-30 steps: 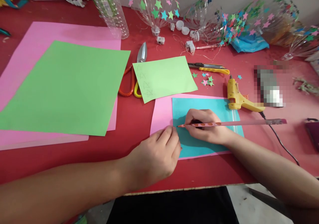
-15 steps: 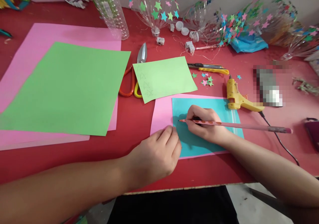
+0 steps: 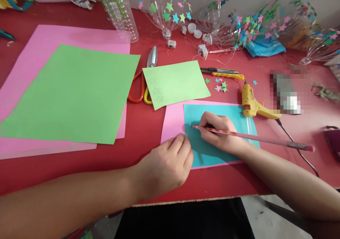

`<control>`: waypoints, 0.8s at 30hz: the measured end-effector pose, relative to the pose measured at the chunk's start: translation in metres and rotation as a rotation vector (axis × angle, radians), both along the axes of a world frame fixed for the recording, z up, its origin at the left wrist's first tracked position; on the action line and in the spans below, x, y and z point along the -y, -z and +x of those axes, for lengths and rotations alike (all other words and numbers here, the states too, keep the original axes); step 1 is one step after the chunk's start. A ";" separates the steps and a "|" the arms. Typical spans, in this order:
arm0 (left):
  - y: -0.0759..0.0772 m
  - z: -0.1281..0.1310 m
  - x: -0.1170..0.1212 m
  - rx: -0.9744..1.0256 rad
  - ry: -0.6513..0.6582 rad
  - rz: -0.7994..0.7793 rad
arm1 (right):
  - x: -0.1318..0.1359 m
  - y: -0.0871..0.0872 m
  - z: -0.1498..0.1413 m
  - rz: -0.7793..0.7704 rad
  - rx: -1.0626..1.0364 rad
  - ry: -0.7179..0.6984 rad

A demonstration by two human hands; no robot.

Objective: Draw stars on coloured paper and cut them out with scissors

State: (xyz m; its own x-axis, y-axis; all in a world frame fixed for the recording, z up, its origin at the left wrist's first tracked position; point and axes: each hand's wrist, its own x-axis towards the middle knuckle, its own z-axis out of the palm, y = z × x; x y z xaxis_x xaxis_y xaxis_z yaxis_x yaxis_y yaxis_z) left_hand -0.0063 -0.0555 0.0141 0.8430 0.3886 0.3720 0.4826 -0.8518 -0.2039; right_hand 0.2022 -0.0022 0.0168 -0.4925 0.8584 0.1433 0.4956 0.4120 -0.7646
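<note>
The right hand (image 3: pixel 221 139) pinches a pink patterned pencil (image 3: pixel 265 139), its tip now farther beyond the left hand (image 3: pixel 168 162), suggesting a stroke on the rectangular blue paper (image 3: pixel 205 152) under both; I cannot tell if the left's bunched fingers grip anything

From my end I see a long pink pencil (image 3: pixel 260 137), orange-brown spots near its sharpened point, held slanting over a turquoise paper sheet (image 3: pixel 208 152) with its tip at the sheet's left part and its pink eraser end beyond the right edge. The turquoise sheet lies flat on a larger pink paper sheet (image 3: pixel 173 120), which shows mostly along the left, on the red tabletop (image 3: pixel 212 185).
</note>
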 end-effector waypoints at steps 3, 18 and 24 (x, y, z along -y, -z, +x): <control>0.001 0.000 0.000 0.002 0.000 -0.002 | -0.001 -0.001 0.002 -0.014 -0.023 -0.045; 0.000 0.000 0.000 0.008 0.003 -0.014 | -0.001 -0.003 0.006 -0.080 -0.065 -0.121; -0.001 0.000 0.000 0.005 0.000 -0.004 | -0.001 -0.003 0.007 -0.089 -0.072 -0.135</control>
